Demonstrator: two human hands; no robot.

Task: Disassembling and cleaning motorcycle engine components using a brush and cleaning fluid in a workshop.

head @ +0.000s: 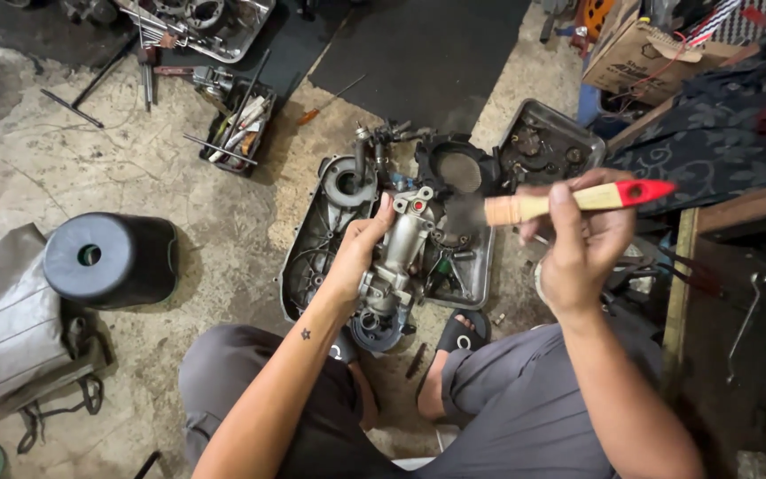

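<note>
Head view, looking down as you sit over the concrete floor (135, 168). Your left hand (356, 253) is wrapped around a grey metal carburettor (398, 253), fingers curled behind its body and thumb pointing up along its near side, so that the part hangs upright above the metal tray (480, 288). Your right hand (578, 244) is closed on a paintbrush (569, 201) with a pale wooden handle and a red end — the handle lies nearly level, the red end pointing right, and the dark bristles meet the upper right of the carburettor, though they are too blurred for you to tell whether they touch it. Beneath the carburettor lie an engine cover (325, 231) with a round opening and, just beyond it, a black housing (454, 164) with a mesh centre; a second tray of small parts (547, 142) sits at upper right. To the left stands a black round-topped container (110, 260) beside a grey bag (6, 319) — well apart from both hands. A small crate of tools (237, 129) sits further up the floor, and a cardboard box (644, 58) is at upper right.
</note>
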